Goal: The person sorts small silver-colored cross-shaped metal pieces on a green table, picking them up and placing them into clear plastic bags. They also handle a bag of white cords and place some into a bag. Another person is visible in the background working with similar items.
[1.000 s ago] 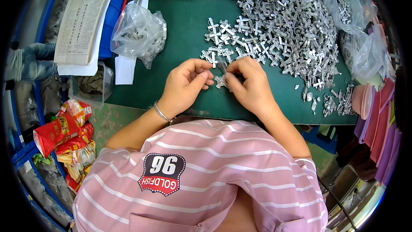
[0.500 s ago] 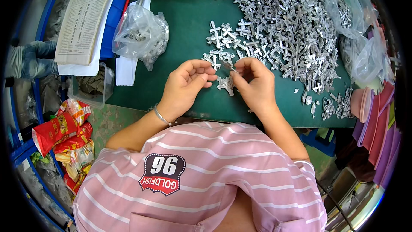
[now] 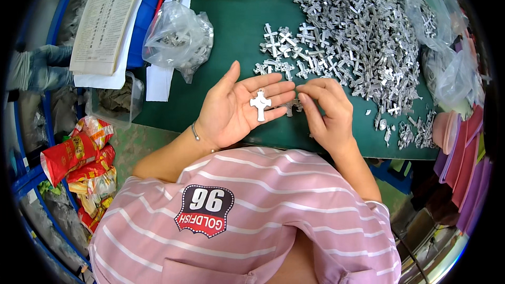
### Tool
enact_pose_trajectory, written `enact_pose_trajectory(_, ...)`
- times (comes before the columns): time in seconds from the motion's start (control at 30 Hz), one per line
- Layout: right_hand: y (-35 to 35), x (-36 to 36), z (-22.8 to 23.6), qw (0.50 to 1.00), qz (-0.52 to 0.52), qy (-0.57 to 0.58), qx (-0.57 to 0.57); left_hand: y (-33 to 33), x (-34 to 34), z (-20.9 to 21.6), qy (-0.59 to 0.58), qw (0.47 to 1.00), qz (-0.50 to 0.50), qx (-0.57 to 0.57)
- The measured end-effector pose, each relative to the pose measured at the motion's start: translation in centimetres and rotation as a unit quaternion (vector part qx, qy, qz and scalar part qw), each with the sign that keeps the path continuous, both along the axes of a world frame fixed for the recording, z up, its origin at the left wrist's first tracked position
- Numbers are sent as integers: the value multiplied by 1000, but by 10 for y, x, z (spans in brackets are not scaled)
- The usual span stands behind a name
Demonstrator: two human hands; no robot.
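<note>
My left hand is open, palm up with fingers stretched out. A silver cross pendant with a small ring at its top lies across its fingers. Close to those fingertips, my right hand is closed, thumb and forefinger drawn together; whatever they hold, if anything, is too small to make out. Between the hands, another metal piece shows on the green table, partly covered by my left fingers. Just beyond the hands lies a small group of silver crosses, beside a large heap of metal crosses.
Clear plastic bags edge the heap, and a tied bag of parts stands at left. Papers lie over a blue bin, above a clear plastic box. Small metal pieces sit near the table's right front edge.
My left hand has turned palm up and opened, and a cross pendant now lies on its fingers. My right hand has moved slightly right and nearer to me.
</note>
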State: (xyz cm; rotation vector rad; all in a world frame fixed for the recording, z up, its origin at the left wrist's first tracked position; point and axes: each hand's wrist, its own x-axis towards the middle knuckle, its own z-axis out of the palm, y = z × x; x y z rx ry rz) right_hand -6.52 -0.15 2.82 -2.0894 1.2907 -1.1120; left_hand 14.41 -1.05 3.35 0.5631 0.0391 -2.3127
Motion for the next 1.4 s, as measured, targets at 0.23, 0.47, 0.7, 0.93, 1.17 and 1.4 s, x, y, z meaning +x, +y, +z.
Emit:
enact_pose_trajectory(0.23,8,15,-7,990,49,129,18,-3,2,7,11,999,43,-9)
enact_pose_trajectory(0.47,2,-3,-11,892,-88,-228,380,-2,6,6,-4,998,64,-2)
enact_pose_trajectory(0.7,-3,-11,-6,794,-83,-410,441,-4,2,7,22,999,50,7)
enact_pose_trajectory(0.93,-5,-1,2,993,-52,-21,104,-5,1,8,22,999,33,0)
enact_pose_trajectory(1.17,-14,31,22,993,101,34,54,-6,-7,3,63,997,-19,-32)
enact_pose_trajectory(1.4,-65,3,57,879,49,-160,447,-6,1,3,-61,998,24,-15)
